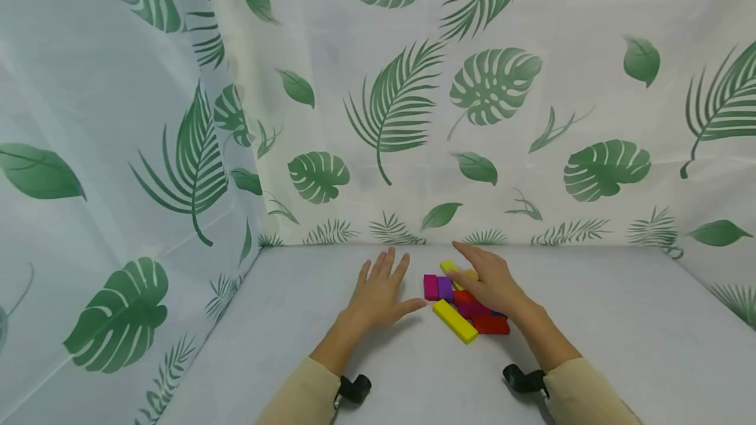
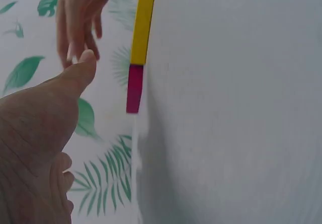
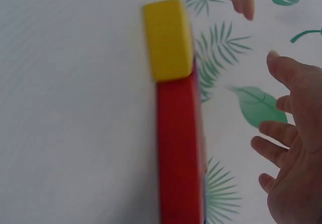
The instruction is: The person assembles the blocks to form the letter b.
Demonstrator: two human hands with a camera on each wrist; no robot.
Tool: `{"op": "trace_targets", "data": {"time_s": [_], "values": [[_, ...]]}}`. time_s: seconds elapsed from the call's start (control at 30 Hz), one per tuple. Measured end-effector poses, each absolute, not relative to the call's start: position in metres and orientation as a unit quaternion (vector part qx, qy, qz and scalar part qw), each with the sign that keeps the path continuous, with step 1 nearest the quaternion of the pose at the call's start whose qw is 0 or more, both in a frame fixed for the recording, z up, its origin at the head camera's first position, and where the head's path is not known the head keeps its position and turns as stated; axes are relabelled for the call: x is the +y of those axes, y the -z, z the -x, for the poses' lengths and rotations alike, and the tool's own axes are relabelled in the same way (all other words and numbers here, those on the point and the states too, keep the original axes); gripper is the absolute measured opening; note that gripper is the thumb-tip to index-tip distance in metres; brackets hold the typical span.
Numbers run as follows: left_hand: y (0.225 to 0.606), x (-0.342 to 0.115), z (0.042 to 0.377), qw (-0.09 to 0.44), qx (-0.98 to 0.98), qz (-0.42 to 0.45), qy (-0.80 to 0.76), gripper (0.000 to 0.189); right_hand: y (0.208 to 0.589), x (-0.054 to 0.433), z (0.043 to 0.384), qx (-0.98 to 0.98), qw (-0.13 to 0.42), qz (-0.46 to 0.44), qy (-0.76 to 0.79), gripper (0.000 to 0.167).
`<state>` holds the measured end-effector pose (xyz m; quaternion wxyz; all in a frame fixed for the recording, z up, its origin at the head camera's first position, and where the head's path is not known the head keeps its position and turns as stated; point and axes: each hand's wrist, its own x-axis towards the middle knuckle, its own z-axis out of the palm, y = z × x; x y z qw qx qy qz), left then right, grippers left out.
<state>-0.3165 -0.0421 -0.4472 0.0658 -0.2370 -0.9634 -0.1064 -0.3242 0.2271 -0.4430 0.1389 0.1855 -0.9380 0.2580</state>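
Coloured rectangular blocks lie in a loose cluster on the white table. A yellow block [image 1: 455, 321] is at the near left, with a red block [image 1: 491, 324] beside it. Toward the back left, a magenta block [image 1: 431, 287] and a purple block [image 1: 445, 288] sit side by side. My left hand [image 1: 378, 294] is left of the cluster, its fingers spread and its thumb pointing at the blocks. Over the cluster's right side reaches my right hand [image 1: 490, 281], fingers extended, partly hiding the blocks under it. In the right wrist view its palm [image 3: 302, 128] shows bare.
The white tabletop [image 1: 620, 320] runs back to a hanging curtain [image 1: 413, 202] printed with green leaves. Another leaf-printed sheet [image 1: 177, 267] borders the left side. Each wrist carries a small black camera, such as the left camera [image 1: 356, 389].
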Motion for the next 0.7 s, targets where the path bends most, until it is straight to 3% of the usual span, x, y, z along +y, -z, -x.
{"op": "trace_targets", "data": {"time_s": [0.23,0.43,0.7], "values": [[0.447,-0.021,0.303,0.056,-0.951,0.295,0.076,0.087,0.430,0.214,0.333,-0.941,0.097,-0.186,-0.267,0.068],[0.442,-0.005,0.289,0.023,-0.940,0.339,0.044,0.074,0.429,0.212,0.333,-0.941,0.076,-0.177,-0.277,0.065],[0.445,0.003,0.275,-0.027,-0.928,0.371,0.016,0.071,0.440,0.217,0.332,-0.942,0.045,-0.172,-0.286,0.061]]}}
